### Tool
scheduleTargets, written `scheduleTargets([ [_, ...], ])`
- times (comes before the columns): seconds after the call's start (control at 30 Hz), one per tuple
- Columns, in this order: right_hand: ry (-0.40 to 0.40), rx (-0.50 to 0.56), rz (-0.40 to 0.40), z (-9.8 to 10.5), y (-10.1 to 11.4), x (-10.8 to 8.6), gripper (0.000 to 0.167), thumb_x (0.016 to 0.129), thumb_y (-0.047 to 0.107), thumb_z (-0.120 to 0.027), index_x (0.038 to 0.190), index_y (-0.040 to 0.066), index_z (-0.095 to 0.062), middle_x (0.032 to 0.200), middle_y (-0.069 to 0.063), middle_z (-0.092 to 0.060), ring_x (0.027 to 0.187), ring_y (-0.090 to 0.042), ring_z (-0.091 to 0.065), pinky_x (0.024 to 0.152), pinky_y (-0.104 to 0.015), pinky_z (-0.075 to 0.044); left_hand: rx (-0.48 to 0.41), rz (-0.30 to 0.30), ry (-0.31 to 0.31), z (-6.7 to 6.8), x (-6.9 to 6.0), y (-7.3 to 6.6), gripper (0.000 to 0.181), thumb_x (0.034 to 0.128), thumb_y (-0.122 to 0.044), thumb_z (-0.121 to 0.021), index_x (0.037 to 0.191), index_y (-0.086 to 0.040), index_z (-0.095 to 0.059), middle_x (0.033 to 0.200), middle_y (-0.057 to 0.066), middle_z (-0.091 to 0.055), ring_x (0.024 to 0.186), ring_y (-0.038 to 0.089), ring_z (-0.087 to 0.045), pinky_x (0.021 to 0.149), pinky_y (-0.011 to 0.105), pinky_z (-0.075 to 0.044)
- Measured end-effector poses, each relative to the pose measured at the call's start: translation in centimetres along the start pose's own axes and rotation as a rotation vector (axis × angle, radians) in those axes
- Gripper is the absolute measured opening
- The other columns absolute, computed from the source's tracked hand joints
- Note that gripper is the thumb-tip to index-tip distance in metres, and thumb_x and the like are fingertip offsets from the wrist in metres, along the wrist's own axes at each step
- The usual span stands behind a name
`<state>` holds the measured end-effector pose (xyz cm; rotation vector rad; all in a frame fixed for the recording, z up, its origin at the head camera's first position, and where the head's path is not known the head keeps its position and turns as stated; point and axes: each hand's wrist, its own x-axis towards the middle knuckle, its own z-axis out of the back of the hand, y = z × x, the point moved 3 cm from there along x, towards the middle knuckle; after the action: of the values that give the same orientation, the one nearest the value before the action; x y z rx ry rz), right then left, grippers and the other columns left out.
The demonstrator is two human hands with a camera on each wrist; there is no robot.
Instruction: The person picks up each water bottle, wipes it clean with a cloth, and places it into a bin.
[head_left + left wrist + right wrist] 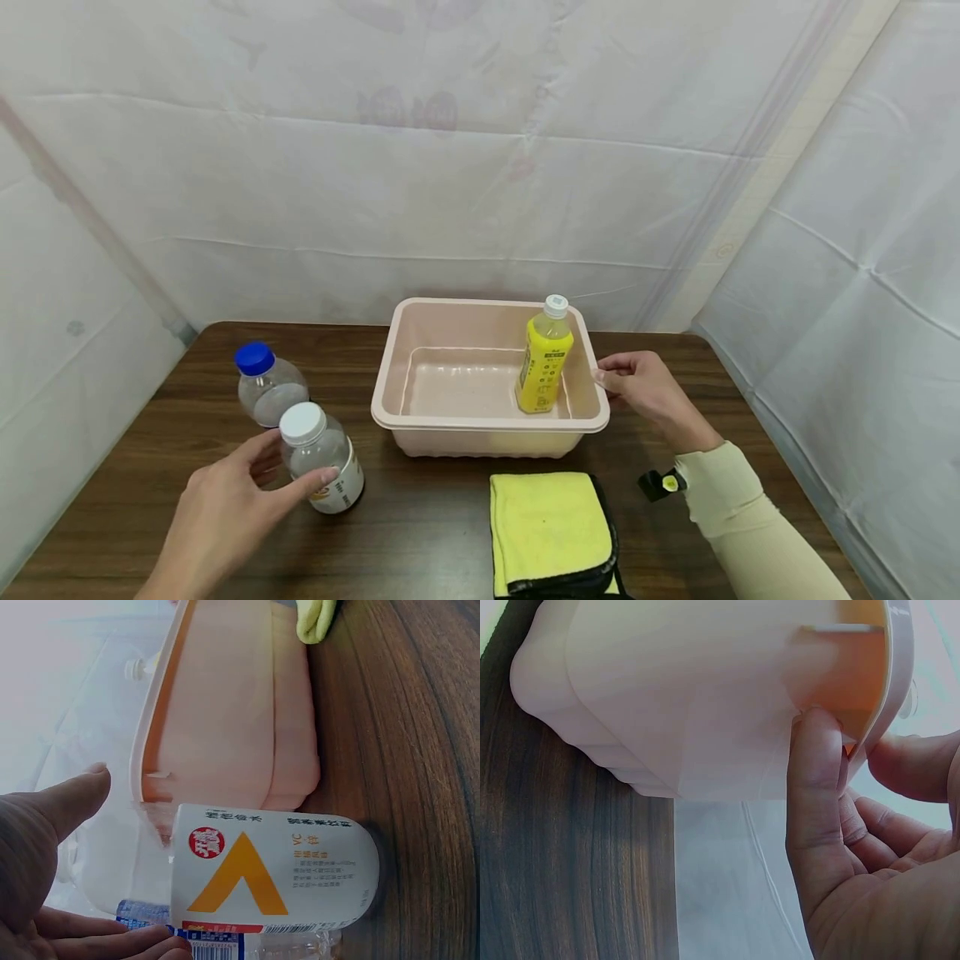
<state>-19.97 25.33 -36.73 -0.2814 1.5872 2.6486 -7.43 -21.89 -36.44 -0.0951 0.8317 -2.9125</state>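
Observation:
A clear bottle with a white cap (303, 423) and a white label with an orange mark (247, 874) stands upright on the table. My left hand (232, 508) is spread around its upper part, thumb on the near side and fingers on the far side; the thumb looks apart from it in the left wrist view. Behind it stands a clear bottle with a blue cap (255, 358). With thumb and fingers, my right hand (645, 385) pinches the right rim of a pale pink plastic basin (480, 422). Inside the basin, a yellow-labelled bottle (543, 367) leans slightly.
A folded yellow cloth (551, 527) with black edging lies in front of the basin. To its right is a small black object (660, 484) with a yellow spot, near the right sleeve. White sheeting (465, 200) hangs behind the brown wooden table (427, 508) and at both sides.

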Motion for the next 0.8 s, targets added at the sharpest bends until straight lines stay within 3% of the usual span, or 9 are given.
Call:
scheduleTargets([
  [0.27,0.0,-0.01,0.005,0.09,-0.05,0.1,0.033,0.104,0.011,-0.062,0.128,-0.013,-0.064,0.105,-0.02,-0.075,0.078,-0.014,-0.071,0.074,-0.038,-0.065,-0.006,0.004,-0.024,-0.31,0.08,-0.29,0.089,0.0814,-0.071,-0.077,0.136,-0.001,-0.064,0.12,0.022,-0.076,0.105,0.038,-0.075,0.081,0.055,-0.06],
  [0.6,0.001,-0.009,-0.003,0.17,-0.08,0.01,0.034,0.104,0.012,-0.062,0.128,-0.012,-0.064,0.108,-0.022,-0.075,0.08,-0.015,-0.072,0.072,-0.034,-0.065,-0.025,-0.062,-0.091,-0.32,-0.28,-0.55,0.074,0.0813,-0.064,-0.082,0.126,-0.006,-0.072,0.107,0.017,-0.08,0.095,0.031,-0.078,0.07,0.039,-0.062],
  [0.8,0.001,-0.008,-0.004,0.23,0.04,-0.09,0.034,0.104,0.013,-0.062,0.129,-0.011,-0.064,0.109,-0.022,-0.074,0.08,-0.014,-0.072,0.072,-0.033,-0.065,-0.014,-0.071,-0.108,-0.01,-0.25,-0.53,0.07,0.0806,-0.063,-0.083,0.123,-0.008,-0.074,0.101,0.015,-0.081,0.094,0.033,-0.078,0.071,0.042,-0.062],
])
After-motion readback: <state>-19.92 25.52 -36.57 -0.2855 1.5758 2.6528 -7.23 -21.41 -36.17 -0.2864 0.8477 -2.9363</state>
